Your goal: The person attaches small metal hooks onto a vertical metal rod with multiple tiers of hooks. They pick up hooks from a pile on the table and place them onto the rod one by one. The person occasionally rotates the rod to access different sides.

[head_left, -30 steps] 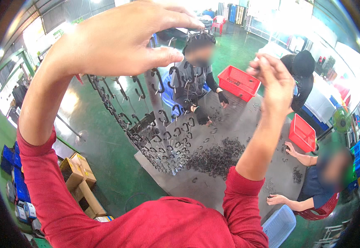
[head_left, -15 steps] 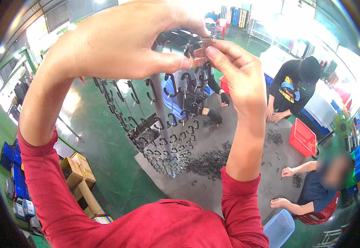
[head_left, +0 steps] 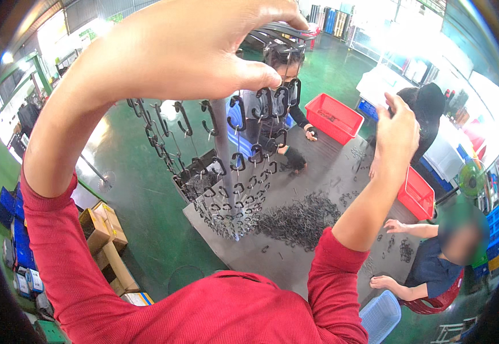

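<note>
Right hand (head_left: 397,129) pulled away from rack (head_left: 226,189), fingers loose, can't tell if holding a clip; my left hand (head_left: 186,51) grips rack top.

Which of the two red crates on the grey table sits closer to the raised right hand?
The lower-right red crate, just beside the right hand's forearm; the far red crate lies further left.

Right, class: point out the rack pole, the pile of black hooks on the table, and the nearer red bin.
Rack pole (head_left: 224,150), head view, bare middle of the grey shaft.
Hook pile (head_left: 298,219), head view, centre of the heap.
Red bin (head_left: 417,194), head view, its base.
</note>
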### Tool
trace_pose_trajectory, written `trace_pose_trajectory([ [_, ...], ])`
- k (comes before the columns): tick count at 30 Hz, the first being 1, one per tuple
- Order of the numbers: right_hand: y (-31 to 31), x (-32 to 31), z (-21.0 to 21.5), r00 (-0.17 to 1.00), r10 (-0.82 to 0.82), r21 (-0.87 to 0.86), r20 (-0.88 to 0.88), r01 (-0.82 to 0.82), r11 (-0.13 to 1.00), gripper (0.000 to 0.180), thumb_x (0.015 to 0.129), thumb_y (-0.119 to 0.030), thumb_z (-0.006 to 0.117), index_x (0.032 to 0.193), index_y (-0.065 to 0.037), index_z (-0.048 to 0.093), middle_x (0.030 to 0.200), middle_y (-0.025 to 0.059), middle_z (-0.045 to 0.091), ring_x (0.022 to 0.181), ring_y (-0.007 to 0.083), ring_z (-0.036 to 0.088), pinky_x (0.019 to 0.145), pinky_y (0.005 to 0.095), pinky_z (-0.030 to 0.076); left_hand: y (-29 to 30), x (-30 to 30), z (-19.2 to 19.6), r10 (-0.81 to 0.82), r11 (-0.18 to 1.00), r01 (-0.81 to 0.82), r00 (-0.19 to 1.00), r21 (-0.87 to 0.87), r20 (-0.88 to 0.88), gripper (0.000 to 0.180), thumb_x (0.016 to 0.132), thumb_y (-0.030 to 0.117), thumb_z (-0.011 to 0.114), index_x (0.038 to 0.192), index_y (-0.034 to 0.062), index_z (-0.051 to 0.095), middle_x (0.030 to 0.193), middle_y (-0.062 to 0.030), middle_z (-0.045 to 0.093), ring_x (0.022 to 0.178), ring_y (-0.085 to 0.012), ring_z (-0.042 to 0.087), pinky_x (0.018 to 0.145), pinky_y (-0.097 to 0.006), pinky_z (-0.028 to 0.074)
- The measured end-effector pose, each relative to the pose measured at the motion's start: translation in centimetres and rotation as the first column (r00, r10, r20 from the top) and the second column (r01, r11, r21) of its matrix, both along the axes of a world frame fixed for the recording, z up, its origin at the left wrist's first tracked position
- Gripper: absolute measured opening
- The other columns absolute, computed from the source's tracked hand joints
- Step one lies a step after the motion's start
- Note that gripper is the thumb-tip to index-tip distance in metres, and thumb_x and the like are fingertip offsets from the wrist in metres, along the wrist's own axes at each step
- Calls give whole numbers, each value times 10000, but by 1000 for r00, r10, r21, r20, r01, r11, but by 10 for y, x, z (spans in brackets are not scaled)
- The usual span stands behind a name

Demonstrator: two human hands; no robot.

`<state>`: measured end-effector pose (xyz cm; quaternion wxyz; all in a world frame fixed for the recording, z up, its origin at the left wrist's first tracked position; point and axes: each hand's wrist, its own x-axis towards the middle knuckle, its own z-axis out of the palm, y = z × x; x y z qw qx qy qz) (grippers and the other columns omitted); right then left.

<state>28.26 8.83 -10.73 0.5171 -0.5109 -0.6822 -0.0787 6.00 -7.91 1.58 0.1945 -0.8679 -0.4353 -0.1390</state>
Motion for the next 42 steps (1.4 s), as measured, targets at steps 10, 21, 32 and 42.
trace_pose_trajectory([
  [10, -48, -90, 15, 3, 852, 248, -523, -956, 155, 143, 855, -22, 547, 930, 81, 613, 814, 98, 639, 736, 126, 606, 686, 231, 488, -6, 4, 23, 38, 970, -56, 996, -238, -80, 456, 797, 258, 624, 1114, -40, 487, 1063, -179, 548, 939, -288, 566, 794, -352, 466],
  [21, -43, -71, 7, 116, 784, 339, -610, -856, 390, 132, 844, -27, 561, 911, 66, 626, 730, 93, 621, 648, 139, 598, 626, 235, 494, 11, -22, 12, -260, 955, 246, 963, -168, -67, 534, 831, 278, 580, 1214, -65, 433, 1195, -218, 490, 1043, -323, 530, 872, -363, 442],
  [32, 2, 3, 8, 986, 165, 48, -32, -163, 985, 311, 775, -209, 626, 1023, -22, 637, 993, 131, 654, 911, 179, 625, 836, 296, 438, -1, 12, 13, 178, 977, -180, 984, -110, -31, 472, 803, 277, 613, 1124, -51, 505, 1074, -210, 559, 1005, -321, 548, 862, -370, 437],
  [42, -29, -87, 20, 87, 875, 230, -476, -948, 220, 172, 837, -55, 587, 945, 74, 624, 814, 99, 658, 737, 133, 619, 695, 242, 495, 7, 1, 22, -99, 974, 87, 994, -208, -45, 559, 797, 336, 648, 1152, -64, 486, 1082, -211, 557, 989, -311, 562, 825, -360, 465],
])
